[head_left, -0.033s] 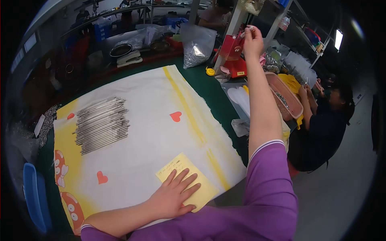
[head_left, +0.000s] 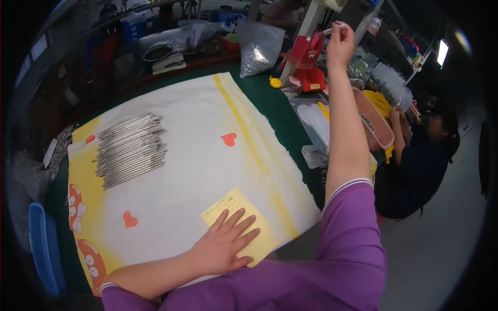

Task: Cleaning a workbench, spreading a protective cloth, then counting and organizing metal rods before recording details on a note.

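My left hand [head_left: 224,241] lies flat with fingers spread on a yellow note sheet [head_left: 228,203] bearing handwriting. Under the note is a white cloth [head_left: 181,207] with yellow bands and red hearts. A block of thin metal rods [head_left: 130,150] rests side by side on the cloth, left of the note. My right hand [head_left: 341,45] is raised at the far right, beside a red box-like holder [head_left: 306,51] on the shelf post. Its fingers pinch a small, thin whitish thing whose kind I cannot make out.
A blue bin [head_left: 45,251] stands at the left edge. A clear bag [head_left: 259,54] of small metal parts sits at the back. On the right are a pink basket [head_left: 374,122] and a seated person [head_left: 420,160] working with their hands. A yellow tape measure [head_left: 275,82] lies near the post.
The whole view has shifted slightly. My right hand has moved a little to the right relative to the red holder, still pinching the whitish thing. My left hand stays on the note.
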Action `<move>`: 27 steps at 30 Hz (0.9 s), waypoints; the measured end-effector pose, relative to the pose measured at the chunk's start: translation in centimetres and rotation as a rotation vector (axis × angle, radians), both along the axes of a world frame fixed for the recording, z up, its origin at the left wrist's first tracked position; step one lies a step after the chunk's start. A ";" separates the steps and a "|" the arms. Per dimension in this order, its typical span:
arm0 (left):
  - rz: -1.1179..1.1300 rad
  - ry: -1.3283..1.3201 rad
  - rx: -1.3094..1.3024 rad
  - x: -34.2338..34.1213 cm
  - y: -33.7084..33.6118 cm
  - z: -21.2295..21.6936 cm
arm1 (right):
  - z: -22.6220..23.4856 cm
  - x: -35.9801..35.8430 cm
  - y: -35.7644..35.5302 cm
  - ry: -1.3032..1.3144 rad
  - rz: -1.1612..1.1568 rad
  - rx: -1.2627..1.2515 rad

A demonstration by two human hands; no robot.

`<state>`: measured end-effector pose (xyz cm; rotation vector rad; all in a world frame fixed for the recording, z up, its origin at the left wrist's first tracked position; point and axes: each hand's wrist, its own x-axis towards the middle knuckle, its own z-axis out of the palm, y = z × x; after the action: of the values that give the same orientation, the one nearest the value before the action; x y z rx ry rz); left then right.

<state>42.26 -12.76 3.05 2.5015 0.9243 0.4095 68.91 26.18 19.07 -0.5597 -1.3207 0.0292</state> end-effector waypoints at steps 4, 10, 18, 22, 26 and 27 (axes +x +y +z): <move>-0.045 -0.089 0.040 -0.2 0.3 0.3 | 3.3 -2.0 -11.3 0.103 0.239 0.050; -0.221 -0.174 0.203 -0.1 -0.7 -1.8 | -8.5 -5.4 -26.7 -0.005 0.774 -0.428; -0.163 0.035 0.243 0.1 -3.0 -0.1 | -12.5 -8.5 -35.5 0.173 0.719 -0.492; 0.028 -0.097 0.211 0.9 -2.8 -1.7 | -12.8 -9.3 -34.1 0.091 0.796 -0.308; 0.005 -0.125 0.237 0.5 -3.2 -1.6 | -11.6 -9.7 -34.0 0.466 0.977 -0.579; 0.003 -0.120 0.233 0.5 -3.5 -1.4 | -11.6 -9.6 -33.9 0.408 0.851 -0.683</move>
<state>42.80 -16.28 1.63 2.6480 0.8766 0.6969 59.27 -7.72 7.45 -0.4787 -1.0389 1.2655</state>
